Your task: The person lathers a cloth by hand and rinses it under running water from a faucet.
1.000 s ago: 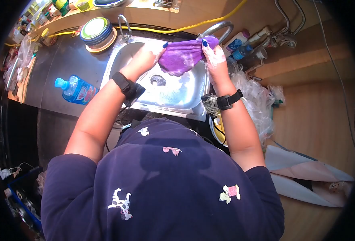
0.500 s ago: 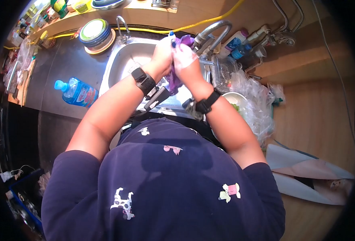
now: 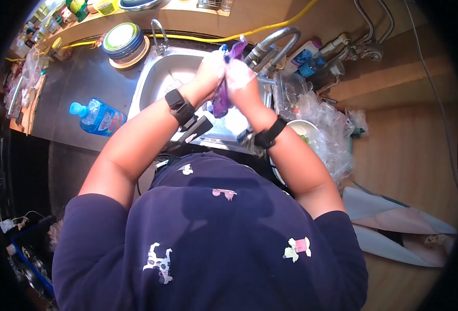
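Note:
A purple cloth point(image 3: 220, 103) is bunched between my two hands above the metal sink point(image 3: 154, 78). My left hand point(image 3: 211, 72) is closed on it from the left, with blue nails showing at the top. Pressed close beside it, my right hand point(image 3: 239, 75) grips the cloth too and has white suds on its back. One end of the cloth sticks up above the hands, and another part hangs below them. The curved faucet point(image 3: 283, 32) rises just right of the hands.
A blue bottle point(image 3: 98, 117) lies on the dark counter point(image 3: 63, 93) left of the sink. Stacked bowls point(image 3: 123, 42) stand behind it. Right of the sink are a white bowl point(image 3: 302, 126), plastic bags point(image 3: 332, 140) and bottles point(image 3: 312, 66). A yellow hose point(image 3: 208, 39) runs along the back.
The hands held the cloth stretched apart a second ago; they have come together, bunching it between them. Since half a second ago they have shifted only slightly.

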Demonstrator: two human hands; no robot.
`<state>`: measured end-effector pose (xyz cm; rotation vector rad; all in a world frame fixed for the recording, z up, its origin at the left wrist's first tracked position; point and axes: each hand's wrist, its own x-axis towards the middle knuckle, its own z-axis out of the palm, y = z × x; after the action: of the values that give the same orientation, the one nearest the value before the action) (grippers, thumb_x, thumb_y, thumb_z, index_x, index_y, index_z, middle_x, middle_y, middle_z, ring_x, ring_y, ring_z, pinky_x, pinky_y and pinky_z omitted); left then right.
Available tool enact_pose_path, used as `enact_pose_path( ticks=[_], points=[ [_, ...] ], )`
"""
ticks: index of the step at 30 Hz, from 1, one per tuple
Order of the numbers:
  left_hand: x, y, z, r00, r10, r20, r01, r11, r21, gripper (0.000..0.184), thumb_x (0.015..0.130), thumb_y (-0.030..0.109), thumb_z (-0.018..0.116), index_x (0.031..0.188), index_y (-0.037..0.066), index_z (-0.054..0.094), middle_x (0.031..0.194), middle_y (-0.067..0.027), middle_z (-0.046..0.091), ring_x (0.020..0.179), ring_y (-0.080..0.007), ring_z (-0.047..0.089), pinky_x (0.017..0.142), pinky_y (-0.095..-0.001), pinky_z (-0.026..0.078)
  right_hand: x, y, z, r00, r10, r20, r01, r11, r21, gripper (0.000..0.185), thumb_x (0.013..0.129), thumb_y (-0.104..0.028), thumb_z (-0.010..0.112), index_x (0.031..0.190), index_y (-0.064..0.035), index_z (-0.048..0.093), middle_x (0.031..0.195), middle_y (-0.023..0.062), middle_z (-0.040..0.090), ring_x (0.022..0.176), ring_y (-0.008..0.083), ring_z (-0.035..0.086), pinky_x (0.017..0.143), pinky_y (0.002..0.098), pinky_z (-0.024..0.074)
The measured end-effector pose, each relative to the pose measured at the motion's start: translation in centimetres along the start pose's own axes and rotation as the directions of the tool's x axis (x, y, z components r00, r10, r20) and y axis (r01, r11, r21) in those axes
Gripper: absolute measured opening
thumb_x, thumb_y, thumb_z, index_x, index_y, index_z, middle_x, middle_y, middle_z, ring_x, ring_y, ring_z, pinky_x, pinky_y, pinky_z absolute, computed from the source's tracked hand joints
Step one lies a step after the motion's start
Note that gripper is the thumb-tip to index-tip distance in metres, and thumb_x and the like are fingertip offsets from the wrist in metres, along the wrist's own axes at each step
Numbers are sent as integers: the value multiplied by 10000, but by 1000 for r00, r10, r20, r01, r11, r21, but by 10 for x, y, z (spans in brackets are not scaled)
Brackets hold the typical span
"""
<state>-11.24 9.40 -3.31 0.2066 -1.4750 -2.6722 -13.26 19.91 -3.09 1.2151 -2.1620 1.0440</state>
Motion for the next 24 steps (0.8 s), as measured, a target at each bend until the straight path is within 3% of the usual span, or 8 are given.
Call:
enact_pose_path(
  ticks=[3,7,8,9,11,16,19,24],
  points=[
    [-17,8,5,964,138,228,-184,964,193,105,849,100,456,833,35,537,771,-49,547,698,-121,523,629,-276,449,-3,38,7,982,185,34,-188,973,133,120,821,-66,459,769,0,545,708,159,547,683,310,551,620,377,437],
    [-2,12,-23,987,-130,96,148,966,-212,166,907,171,420,931,45,526,841,-44,565,786,-120,548,719,-276,454,3,34,-23,944,-313,106,324,938,-121,129,835,-83,485,904,-11,568,855,155,582,805,308,572,718,351,468],
    [-5,18,-28,995,-67,67,78,983,-168,185,921,186,403,990,44,499,887,-44,566,815,-125,556,759,-283,460,7,26,-32,931,84,355,-276,798,535,193,841,-111,469,979,-8,555,934,137,582,870,269,567,775,352,457],
    [-9,28,-31,995,-72,72,83,985,-152,225,931,199,385,1054,34,474,960,-56,563,871,-137,557,815,-290,450,11,19,-41,713,463,527,-595,1,804,262,847,-138,452,1055,-5,542,1012,119,582,936,231,561,832,353,445],
    [-13,39,-42,988,11,151,-2,998,-56,264,933,226,381,1093,35,469,1034,-72,552,929,-149,551,849,-301,438,10,21,-56,696,446,562,-526,-215,823,361,847,-158,450,1147,37,495,1124,148,541,1048,222,518,926,343,393],
    [-11,46,-57,952,74,298,-143,966,217,312,928,230,392,1156,25,449,1046,-84,530,964,-155,520,858,-298,413,5,29,-47,583,462,669,-722,-83,687,273,836,-152,531,1066,-4,524,1051,96,567,979,179,554,879,325,433],
    [-4,39,-53,925,186,331,-303,887,348,293,928,207,387,1127,12,477,1019,-71,532,927,-144,515,837,-275,406,9,18,-41,649,303,698,-760,296,578,282,844,-177,549,1072,-11,536,993,42,582,949,127,544,846,263,426],
    [-5,40,-61,927,151,344,-356,644,677,346,925,282,385,1023,-15,533,949,-57,558,864,-136,488,815,-273,392,7,24,-41,810,460,363,-585,597,549,242,907,-201,449,1010,-6,551,943,35,578,856,108,531,789,258,417]
  ],
)
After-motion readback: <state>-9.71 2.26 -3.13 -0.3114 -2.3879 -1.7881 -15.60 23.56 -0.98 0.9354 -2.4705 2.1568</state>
